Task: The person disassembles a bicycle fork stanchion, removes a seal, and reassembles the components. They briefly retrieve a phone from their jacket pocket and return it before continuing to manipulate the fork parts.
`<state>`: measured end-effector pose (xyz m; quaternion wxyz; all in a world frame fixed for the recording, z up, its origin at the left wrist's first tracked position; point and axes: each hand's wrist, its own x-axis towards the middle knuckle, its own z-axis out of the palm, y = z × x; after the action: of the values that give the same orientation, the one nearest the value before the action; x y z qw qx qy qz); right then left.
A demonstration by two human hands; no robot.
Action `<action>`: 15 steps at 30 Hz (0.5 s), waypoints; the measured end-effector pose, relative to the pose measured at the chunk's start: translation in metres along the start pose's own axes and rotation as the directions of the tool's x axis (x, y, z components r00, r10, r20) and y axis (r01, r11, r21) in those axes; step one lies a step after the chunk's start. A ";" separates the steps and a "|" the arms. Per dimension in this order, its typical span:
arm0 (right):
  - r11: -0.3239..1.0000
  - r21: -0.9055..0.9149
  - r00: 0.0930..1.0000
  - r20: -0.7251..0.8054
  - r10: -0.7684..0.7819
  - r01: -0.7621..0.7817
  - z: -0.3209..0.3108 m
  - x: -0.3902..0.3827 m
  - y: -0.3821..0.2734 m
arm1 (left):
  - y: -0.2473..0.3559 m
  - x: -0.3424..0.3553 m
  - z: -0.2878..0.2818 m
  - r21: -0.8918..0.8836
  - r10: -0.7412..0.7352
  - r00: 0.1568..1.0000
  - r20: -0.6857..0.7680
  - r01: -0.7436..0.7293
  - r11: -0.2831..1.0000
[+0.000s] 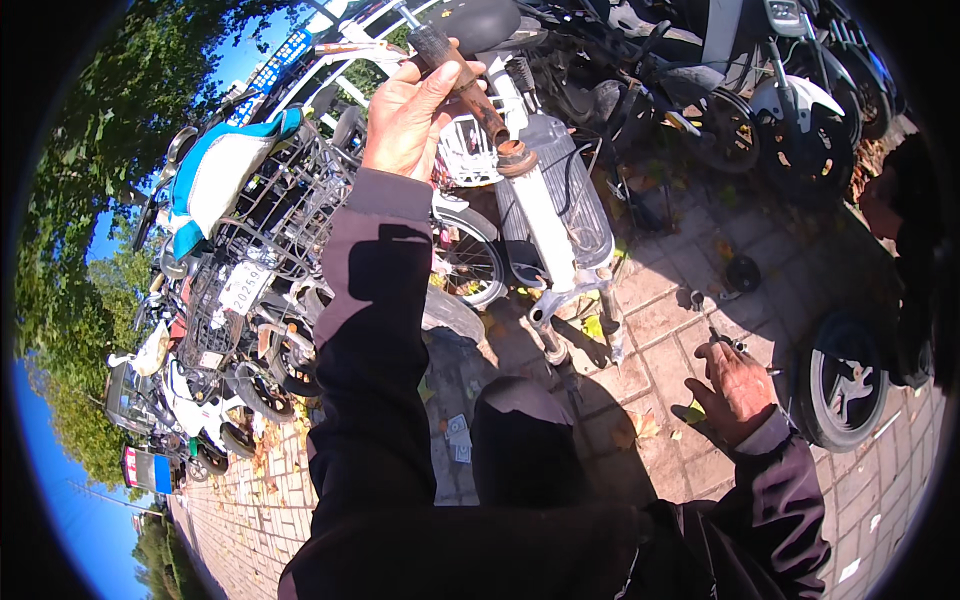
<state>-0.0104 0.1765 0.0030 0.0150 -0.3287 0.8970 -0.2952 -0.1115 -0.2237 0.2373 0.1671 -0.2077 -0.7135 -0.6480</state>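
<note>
Paved ground extends beneath both hands. Above and to the left of the left fingers, parked two-wheelers crowd together, partly hiding one another; a wire basket stands out among them. The white frame slants down from just below the left fingers, its upper end bearing a rusty collar. To the right of the right fingers lies a loose wheel, partly in shadow; beyond it a dark shape, cut off by the lens rim, is hard to make out. A blue board with white lettering, left of and above the left fingers, is too small and oblique to read.

The left hand has its fingers clamped on a rusty tube, dark at its upper part; the lower end points to the collar — contact between them cannot be told. The right hand is near the ground, thumb apart from the bent fingers; a small dark part lies at their tips — whether held or merely touched cannot be told.

A white plate, left of and below the left fingers, carries dark characters. Paper slips, left of and below the right fingers, bear illegible print.
</note>
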 end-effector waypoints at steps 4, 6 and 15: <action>0.999 -0.041 0.999 0.025 -0.025 0.026 0.003 -0.002 0.002 | 0.002 -0.002 0.004 0.053 0.027 1.000 -0.013 -0.026 0.998; 0.995 -0.070 0.998 -0.009 -0.066 0.065 0.004 -0.003 0.003 | 0.005 -0.003 0.005 0.053 0.029 0.999 -0.015 -0.028 0.998; 0.998 -0.035 0.998 -0.004 -0.056 0.056 0.006 -0.003 0.002 | 0.002 -0.003 0.005 -0.024 0.041 0.999 0.034 -0.040 0.999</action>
<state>-0.0077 0.1765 -0.0035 -0.0011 -0.3530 0.8925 -0.2807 -0.1072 -0.2184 0.2372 0.1652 -0.2351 -0.7044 -0.6491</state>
